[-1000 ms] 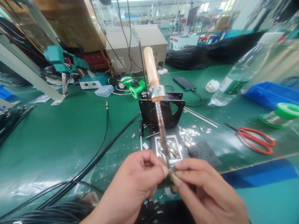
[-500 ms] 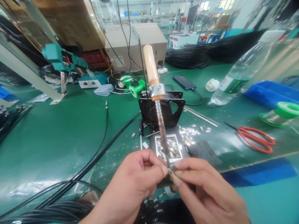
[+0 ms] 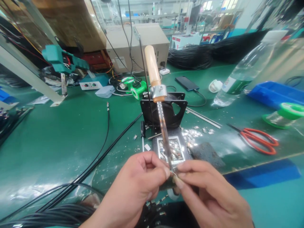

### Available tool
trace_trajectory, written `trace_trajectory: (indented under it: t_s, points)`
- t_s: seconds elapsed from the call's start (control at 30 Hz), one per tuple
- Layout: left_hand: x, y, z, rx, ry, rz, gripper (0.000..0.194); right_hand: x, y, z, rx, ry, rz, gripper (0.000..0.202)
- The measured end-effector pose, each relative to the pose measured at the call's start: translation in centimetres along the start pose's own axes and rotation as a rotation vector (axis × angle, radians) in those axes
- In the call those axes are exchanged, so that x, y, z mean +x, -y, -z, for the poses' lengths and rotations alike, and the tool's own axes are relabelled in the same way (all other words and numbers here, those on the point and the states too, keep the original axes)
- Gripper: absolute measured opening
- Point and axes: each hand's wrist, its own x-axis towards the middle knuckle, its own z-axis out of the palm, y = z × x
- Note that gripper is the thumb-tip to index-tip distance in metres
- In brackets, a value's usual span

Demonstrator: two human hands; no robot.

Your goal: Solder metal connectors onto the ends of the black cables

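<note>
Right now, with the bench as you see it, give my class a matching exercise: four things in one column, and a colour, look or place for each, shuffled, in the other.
1. Soldering iron
2. Scissors
3. Screwdriver
4. Water bottle

A. Green and white label
B. Tip down between left hand and right hand
C. Black handle
D. Red-orange handles

Pairs: 1-B, 2-D, 3-C, 4-A

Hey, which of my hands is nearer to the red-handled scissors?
Your right hand. It's to the near left of the red-handled scissors; your left hand is farther left, beyond the right one.
</note>
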Motion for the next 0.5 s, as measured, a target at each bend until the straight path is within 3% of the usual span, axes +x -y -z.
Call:
trace_trajectory:
  t_s: [0.5]
  points:
    - [-0.03,-0.02,-0.02,-0.018,-0.022,0.010,0.022,0.28,-0.01,-0.09,0.019,0.010,-0.009,0.021]
